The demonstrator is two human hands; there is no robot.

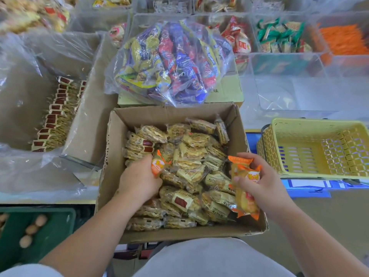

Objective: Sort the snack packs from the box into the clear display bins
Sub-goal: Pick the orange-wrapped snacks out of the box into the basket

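Cardboard box [159, 112]: holding yellow snack packs [191, 152].
Left hand [137, 180]: curling round one orange pack [157, 165] inside the box.
Right hand [259, 182]: gripping several orange packs [244, 194] over the box's right edge.

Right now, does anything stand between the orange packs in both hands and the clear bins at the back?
Partly. A bag of mixed snacks on a carton sits just behind the box, before the middle bins. From the right hand's packs, the way to the right bins looks open.
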